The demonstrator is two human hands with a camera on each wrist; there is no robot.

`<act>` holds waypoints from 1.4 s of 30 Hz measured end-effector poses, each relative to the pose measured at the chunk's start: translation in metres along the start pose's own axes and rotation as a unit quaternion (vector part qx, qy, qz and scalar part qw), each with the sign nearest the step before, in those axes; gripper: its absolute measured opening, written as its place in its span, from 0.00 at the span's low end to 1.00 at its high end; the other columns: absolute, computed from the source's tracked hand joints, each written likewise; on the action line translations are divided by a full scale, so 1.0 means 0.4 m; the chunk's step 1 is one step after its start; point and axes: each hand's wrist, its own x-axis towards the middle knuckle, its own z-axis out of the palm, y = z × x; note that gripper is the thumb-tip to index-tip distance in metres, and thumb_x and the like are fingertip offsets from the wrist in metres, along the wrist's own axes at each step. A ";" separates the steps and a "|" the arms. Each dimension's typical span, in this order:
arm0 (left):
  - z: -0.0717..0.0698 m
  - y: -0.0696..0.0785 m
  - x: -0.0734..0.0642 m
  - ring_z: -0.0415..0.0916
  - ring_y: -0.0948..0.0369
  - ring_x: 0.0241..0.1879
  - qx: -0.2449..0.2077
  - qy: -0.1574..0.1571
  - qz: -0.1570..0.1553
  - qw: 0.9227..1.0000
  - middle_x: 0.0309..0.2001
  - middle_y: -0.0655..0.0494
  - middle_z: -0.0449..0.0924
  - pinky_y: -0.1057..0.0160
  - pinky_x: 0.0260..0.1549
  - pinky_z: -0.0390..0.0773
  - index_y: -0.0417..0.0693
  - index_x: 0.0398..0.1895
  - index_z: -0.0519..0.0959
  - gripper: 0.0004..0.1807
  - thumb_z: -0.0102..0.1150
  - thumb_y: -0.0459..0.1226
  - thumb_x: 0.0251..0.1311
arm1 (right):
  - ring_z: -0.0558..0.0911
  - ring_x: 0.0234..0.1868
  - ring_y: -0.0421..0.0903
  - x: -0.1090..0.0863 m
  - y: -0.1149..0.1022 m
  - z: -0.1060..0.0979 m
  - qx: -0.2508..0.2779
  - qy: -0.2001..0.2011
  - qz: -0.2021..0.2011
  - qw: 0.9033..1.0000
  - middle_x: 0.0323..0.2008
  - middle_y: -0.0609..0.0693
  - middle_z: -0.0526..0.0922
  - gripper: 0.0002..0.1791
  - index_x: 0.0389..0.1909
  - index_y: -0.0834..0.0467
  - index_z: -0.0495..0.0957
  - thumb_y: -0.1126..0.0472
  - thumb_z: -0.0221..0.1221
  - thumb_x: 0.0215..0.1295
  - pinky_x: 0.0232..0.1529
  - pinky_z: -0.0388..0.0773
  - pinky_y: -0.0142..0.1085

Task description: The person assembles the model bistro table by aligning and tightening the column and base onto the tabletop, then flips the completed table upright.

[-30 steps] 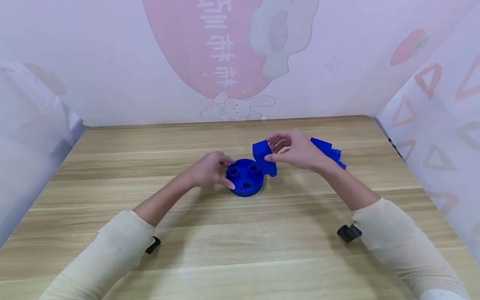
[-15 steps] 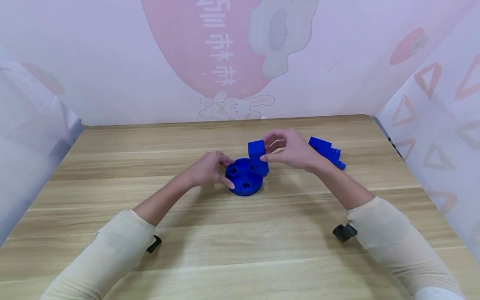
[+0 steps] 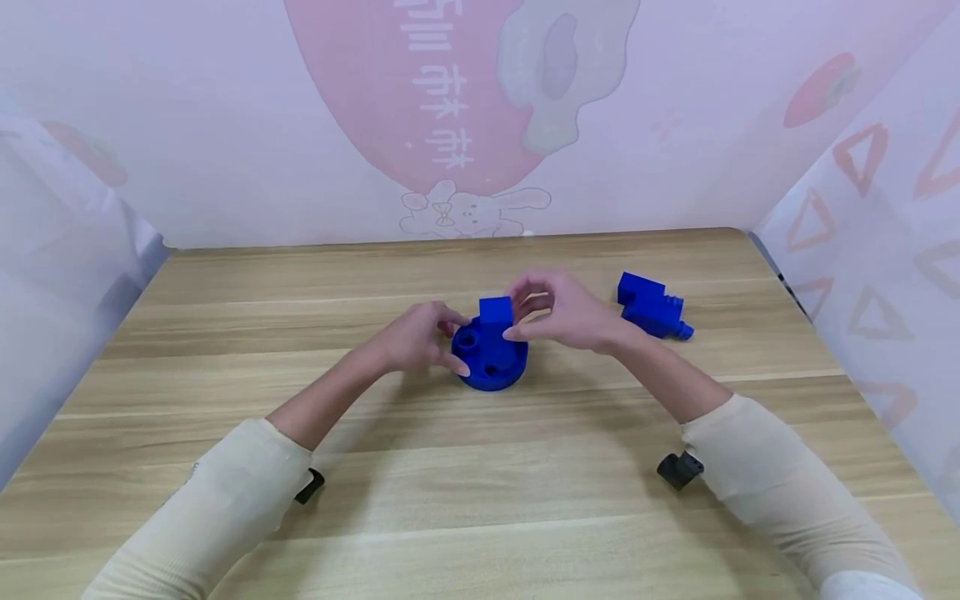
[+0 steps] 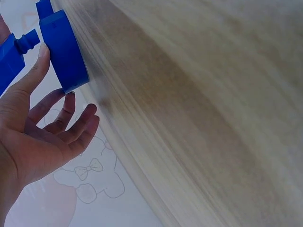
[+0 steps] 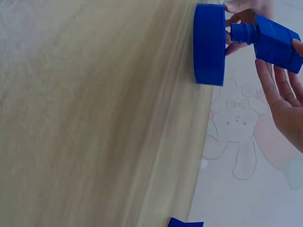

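In the head view, my left hand [image 3: 416,340] grips a round blue base [image 3: 491,383] by its left edge, with thumb and fingers spread around the rim. Holes with raised collars show on its upper face. My right hand [image 3: 566,312] pinches a blue angular block [image 3: 495,311] over the far right part of the base. The right wrist view shows a ribbed peg on that block [image 5: 279,42] pointing at the face of the base [image 5: 209,47], with a small gap visible. In the left wrist view, the block [image 4: 9,61] is partly cut off.
Another blue block [image 3: 651,307] with a ribbed peg lies on the wooden table [image 3: 480,500], right of my right hand. A white printed panel [image 3: 337,217] stands along the table's back edge, and more panels flank the sides.
My right hand has carried the blue block left and down over the base. The left hand and the base stay nearly in place. The other block is now fully uncovered.
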 end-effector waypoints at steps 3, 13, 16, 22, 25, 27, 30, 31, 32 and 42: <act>-0.001 0.000 0.000 0.79 0.47 0.49 -0.001 0.000 0.000 1.000 0.47 0.39 0.82 0.49 0.54 0.80 0.29 0.62 0.79 0.40 0.85 0.39 0.47 | 0.84 0.48 0.56 0.005 0.007 0.009 -0.001 -0.011 -0.012 1.000 0.43 0.58 0.81 0.18 0.47 0.67 0.77 0.73 0.71 0.58 0.49 0.86 0.44; -0.004 0.005 -0.002 0.77 0.48 0.49 -0.002 -0.009 -0.011 1.000 0.48 0.39 0.82 0.50 0.54 0.80 0.29 0.63 0.78 0.39 0.84 0.39 0.48 | 0.82 0.46 0.54 0.008 0.025 0.022 -0.011 -0.060 -0.030 0.998 0.42 0.58 0.80 0.18 0.45 0.67 0.75 0.76 0.71 0.57 0.50 0.86 0.43; -0.003 0.004 -0.001 0.77 0.48 0.48 -0.003 -0.008 -0.010 1.000 0.47 0.40 0.82 0.51 0.53 0.80 0.29 0.63 0.78 0.39 0.84 0.38 0.48 | 0.82 0.47 0.55 0.010 0.030 0.015 -0.015 -0.074 -0.040 0.996 0.44 0.60 0.80 0.20 0.48 0.68 0.74 0.76 0.71 0.58 0.51 0.86 0.44; 0.000 -0.008 0.001 0.77 0.48 0.47 -0.012 -0.003 0.005 1.000 0.46 0.41 0.81 0.50 0.52 0.80 0.30 0.62 0.79 0.39 0.85 0.39 0.47 | 0.81 0.58 0.56 0.013 0.030 0.002 -0.062 -0.133 -0.084 0.986 0.66 0.61 0.76 0.33 0.70 0.67 0.69 0.70 0.67 0.65 0.52 0.84 0.45; 0.002 -0.016 0.001 0.76 0.48 0.46 -0.015 0.000 0.014 1.000 0.43 0.43 0.80 0.51 0.50 0.79 0.30 0.62 0.79 0.39 0.85 0.39 0.47 | 0.78 0.61 0.55 0.015 0.029 0.000 -0.083 -0.165 -0.109 0.977 0.71 0.61 0.72 0.34 0.74 0.65 0.66 0.67 0.63 0.69 0.52 0.83 0.46; 0.003 -0.018 0.000 0.76 0.49 0.45 -0.015 0.003 0.016 1.000 0.41 0.44 0.80 0.52 0.48 0.79 0.31 0.62 0.80 0.39 0.85 0.39 0.47 | 0.76 0.64 0.54 0.017 0.031 -0.001 -0.087 -0.180 -0.120 0.972 0.72 0.60 0.72 0.32 0.74 0.65 0.67 0.67 0.60 0.70 0.52 0.83 0.45; 0.002 -0.020 -0.001 0.76 0.50 0.44 -0.010 0.006 0.017 1.000 0.40 0.45 0.79 0.52 0.48 0.79 0.31 0.61 0.81 0.38 0.85 0.39 0.46 | 0.74 0.67 0.54 0.020 0.033 -0.002 -0.084 -0.194 -0.133 0.968 0.73 0.60 0.71 0.30 0.73 0.66 0.69 0.70 0.57 0.69 0.52 0.83 0.46; 0.001 -0.019 -0.002 0.76 0.50 0.44 -0.007 0.007 0.016 1.000 0.40 0.45 0.79 0.52 0.48 0.79 0.31 0.61 0.81 0.38 0.85 0.40 0.46 | 0.73 0.68 0.55 0.021 0.034 -0.003 -0.083 -0.196 -0.135 0.968 0.73 0.60 0.71 0.30 0.73 0.66 0.69 0.72 0.56 0.69 0.52 0.84 0.46; 0.001 -0.018 -0.002 0.76 0.49 0.44 -0.006 0.007 0.014 1.000 0.40 0.44 0.80 0.52 0.48 0.79 0.31 0.61 0.81 0.39 0.85 0.40 0.46 | 0.73 0.69 0.55 0.022 0.035 -0.003 -0.082 -0.197 -0.137 0.967 0.73 0.61 0.71 0.30 0.72 0.66 0.69 0.72 0.56 0.69 0.53 0.84 0.47; -0.001 -0.011 -0.002 0.75 0.50 0.44 0.001 0.004 0.015 1.000 0.41 0.45 0.80 0.53 0.46 0.78 0.32 0.61 0.81 0.39 0.85 0.40 0.46 | 0.79 0.57 0.53 0.026 0.024 -0.006 -0.121 -0.149 -0.101 0.976 0.66 0.58 0.79 0.27 0.68 0.64 0.75 0.69 0.65 0.69 0.49 0.84 0.43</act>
